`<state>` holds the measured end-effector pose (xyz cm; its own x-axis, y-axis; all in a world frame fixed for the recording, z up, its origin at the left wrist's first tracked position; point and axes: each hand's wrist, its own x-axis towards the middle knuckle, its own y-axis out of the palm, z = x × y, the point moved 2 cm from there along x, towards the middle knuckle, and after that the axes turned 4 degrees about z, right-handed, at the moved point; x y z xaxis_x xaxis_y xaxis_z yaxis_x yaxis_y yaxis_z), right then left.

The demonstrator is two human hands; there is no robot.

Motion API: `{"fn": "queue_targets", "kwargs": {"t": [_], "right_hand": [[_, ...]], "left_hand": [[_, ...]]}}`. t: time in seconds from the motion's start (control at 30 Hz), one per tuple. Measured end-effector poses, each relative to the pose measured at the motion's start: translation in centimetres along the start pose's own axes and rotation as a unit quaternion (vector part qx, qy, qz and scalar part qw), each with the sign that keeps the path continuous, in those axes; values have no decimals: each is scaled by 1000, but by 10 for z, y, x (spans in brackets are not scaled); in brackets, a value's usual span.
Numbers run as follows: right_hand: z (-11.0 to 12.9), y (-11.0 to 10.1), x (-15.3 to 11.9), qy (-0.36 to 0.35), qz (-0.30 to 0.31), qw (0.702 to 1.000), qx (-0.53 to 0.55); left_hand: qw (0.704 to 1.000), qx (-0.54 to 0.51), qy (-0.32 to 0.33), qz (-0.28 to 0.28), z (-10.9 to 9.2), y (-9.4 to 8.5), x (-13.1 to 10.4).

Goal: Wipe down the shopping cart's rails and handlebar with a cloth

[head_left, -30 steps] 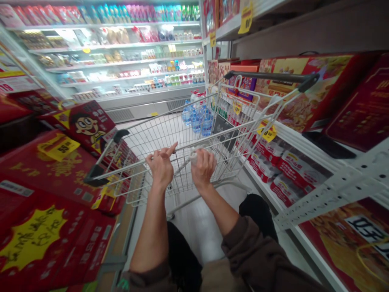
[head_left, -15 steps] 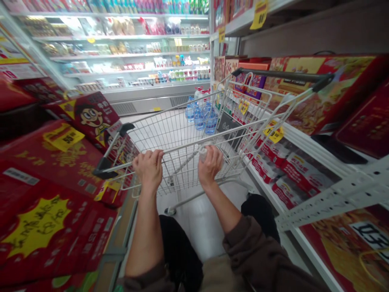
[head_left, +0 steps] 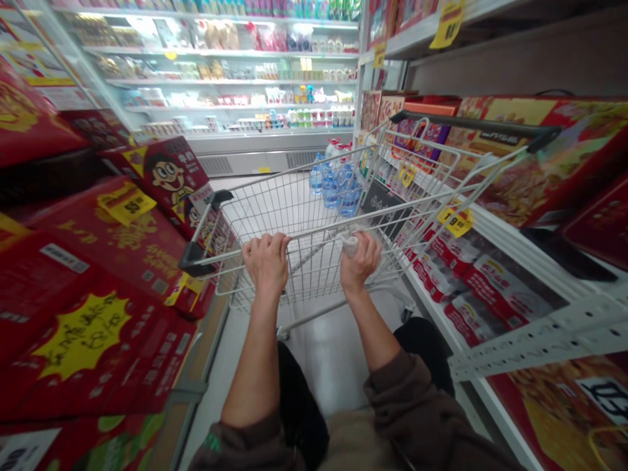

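Observation:
A wire shopping cart (head_left: pixel 314 232) stands sideways across the aisle in front of me, its inside showing mostly bare mesh. My left hand (head_left: pixel 266 261) is closed over the near side rail, knuckles up. To its right, my right hand (head_left: pixel 360 261) is closed around a crumpled, translucent plastic bag (head_left: pixel 349 244) beside the same rail. Whether those fingers also grip the rail cannot be made out. The cart's dark handle bar (head_left: pixel 471 123) is at the right, near the shelf; a black corner piece (head_left: pixel 196 258) lies at the left by the red boxes.
Stacked red gift boxes (head_left: pixel 112 248) line the left side. A white shelf (head_left: pixel 520 261) with boxes and red-white packs (head_left: pixel 490 288) borders the right. Blue water bottles (head_left: pixel 338 186) stand on the floor beyond the cart, before a lit refrigerated case (head_left: pixel 220 98).
The cart and both hands have shifted right in the view, along with most of the surroundings. The hands keep their closed grips.

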<state>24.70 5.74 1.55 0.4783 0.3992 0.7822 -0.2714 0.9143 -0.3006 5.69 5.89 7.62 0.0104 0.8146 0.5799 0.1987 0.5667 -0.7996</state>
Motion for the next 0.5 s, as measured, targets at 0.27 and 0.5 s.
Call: {"fn": "queue_targets", "kwargs": {"t": [0.27,0.5], "right_hand": [[27,10,-38,-173,95,980,25],[-27,-5,12,-6,2,1000,-11]], "left_hand": [[1000,3,13,-7,-10,1,-7],[999,-37,28,3,21,-10,-17]]}}
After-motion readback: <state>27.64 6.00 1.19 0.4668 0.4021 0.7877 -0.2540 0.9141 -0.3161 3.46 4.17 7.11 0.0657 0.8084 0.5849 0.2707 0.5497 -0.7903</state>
